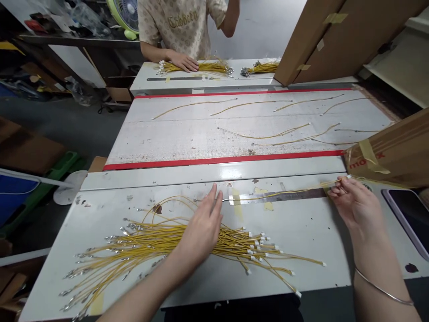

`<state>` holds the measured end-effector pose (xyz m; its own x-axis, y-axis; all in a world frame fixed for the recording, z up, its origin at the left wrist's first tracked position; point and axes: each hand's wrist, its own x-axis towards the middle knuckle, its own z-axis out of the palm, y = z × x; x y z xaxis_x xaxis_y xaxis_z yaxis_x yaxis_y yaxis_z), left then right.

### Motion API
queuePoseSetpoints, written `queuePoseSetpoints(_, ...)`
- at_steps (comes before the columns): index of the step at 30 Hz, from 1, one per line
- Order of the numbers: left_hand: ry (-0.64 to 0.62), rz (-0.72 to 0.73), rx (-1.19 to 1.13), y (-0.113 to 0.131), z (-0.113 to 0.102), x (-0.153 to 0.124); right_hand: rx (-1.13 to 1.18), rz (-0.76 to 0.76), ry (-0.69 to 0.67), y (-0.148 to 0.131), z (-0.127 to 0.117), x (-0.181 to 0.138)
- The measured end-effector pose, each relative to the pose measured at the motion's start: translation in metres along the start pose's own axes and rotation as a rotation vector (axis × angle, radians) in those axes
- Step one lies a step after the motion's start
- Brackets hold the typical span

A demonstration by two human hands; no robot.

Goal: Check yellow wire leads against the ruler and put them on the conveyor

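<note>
A loose bundle of yellow wires (150, 243) with metal terminals at one end and white tips at the other lies on the near white table (301, 232). My left hand (203, 228) rests flat on the bundle, fingers stretched out. My right hand (351, 201) pinches the end of a single yellow wire (291, 191) that lies stretched along a metal ruler (288, 195) taped to the table.
Beyond the table runs a conveyor belt (187, 138) with red edges carrying several single yellow wires (268, 135). A person across it has a hand (183, 61) on another bundle. Cardboard boxes (395, 150) stand at right, a phone (410, 214) beside my right hand.
</note>
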<state>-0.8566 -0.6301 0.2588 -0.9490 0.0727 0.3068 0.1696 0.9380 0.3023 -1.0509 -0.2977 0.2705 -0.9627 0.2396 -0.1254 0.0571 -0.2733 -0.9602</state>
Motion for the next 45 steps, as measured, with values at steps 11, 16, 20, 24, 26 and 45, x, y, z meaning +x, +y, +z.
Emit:
queuePoseSetpoints(11, -0.164, 0.092, 0.102, 0.007, 0.005, -0.001, -0.051, -0.032, 0.101, 0.002, -0.006, 0.003)
queuePoseSetpoints(16, -0.178, 0.106, 0.141, 0.009, 0.006, -0.001, -0.291, -0.177, 0.18, 0.008, -0.015, 0.005)
queuePoseSetpoints(20, -0.171, 0.133, 0.163, 0.008, 0.008, -0.002, -0.522, -0.217, 0.277, 0.009, -0.017, 0.004)
queuePoseSetpoints(24, -0.154, 0.15, 0.166, 0.005, 0.012, -0.003, -0.747, -0.231, 0.265, 0.013, -0.019, 0.006)
queuePoseSetpoints(26, -0.151, 0.15, 0.175, 0.004, 0.014, -0.004, -0.88, -0.273, 0.266, 0.014, -0.02, 0.007)
queuePoseSetpoints(45, -0.095, 0.132, 0.23, 0.006, 0.016, -0.006, -1.118, -0.388, 0.19, 0.018, -0.023, 0.015)
